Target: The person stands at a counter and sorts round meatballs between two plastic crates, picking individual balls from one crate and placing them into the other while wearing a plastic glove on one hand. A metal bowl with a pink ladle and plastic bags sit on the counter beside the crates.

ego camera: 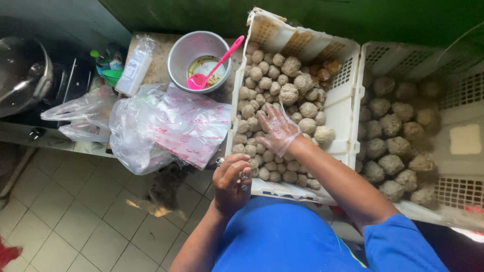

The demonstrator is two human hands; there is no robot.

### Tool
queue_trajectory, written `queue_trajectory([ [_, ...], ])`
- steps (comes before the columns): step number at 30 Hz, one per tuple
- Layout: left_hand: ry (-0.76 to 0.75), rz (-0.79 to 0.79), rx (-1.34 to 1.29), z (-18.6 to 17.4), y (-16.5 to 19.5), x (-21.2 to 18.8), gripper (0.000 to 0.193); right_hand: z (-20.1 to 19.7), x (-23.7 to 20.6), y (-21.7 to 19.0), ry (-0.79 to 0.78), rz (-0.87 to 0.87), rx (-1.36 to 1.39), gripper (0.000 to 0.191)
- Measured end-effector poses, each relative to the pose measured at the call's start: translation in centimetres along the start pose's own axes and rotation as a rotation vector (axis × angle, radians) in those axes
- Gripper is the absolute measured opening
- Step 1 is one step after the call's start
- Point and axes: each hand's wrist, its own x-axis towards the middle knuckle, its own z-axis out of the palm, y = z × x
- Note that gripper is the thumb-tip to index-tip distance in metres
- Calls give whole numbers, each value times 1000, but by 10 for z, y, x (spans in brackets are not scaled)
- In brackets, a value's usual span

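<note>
Reaching two hands, right hand [277, 130] gloved, left hand [231, 182], two crates [348, 95] meatballs [290, 93]

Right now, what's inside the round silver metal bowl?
A pink plastic spoon leans in the round silver metal bowl, over a yellowish patterned bottom. The spoon's scoop covers part of it.

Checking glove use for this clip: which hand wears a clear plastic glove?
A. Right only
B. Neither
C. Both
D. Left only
A: the right hand, resting on the meatballs in the white crate, is covered by a clear plastic glove, while the left hand, held at the crate's near edge, is bare.
</note>
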Motion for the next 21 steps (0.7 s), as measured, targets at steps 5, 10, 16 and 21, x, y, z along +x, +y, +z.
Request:
queue_trajectory([
  [5,21,3,-34,-7,-2,4,8,26,22,-14,112,49,-8,84],
  [10,-13,9,-15,-11,-2,4,8,30,21,-15,114,41,28,86],
  [16,-22,24,-11,-12,-3,7,9,8,20,-7,45,32,105,84],
  [21,-84,13,65,-14,-3,9,11,-32,38,22,35,189,497,72],
])
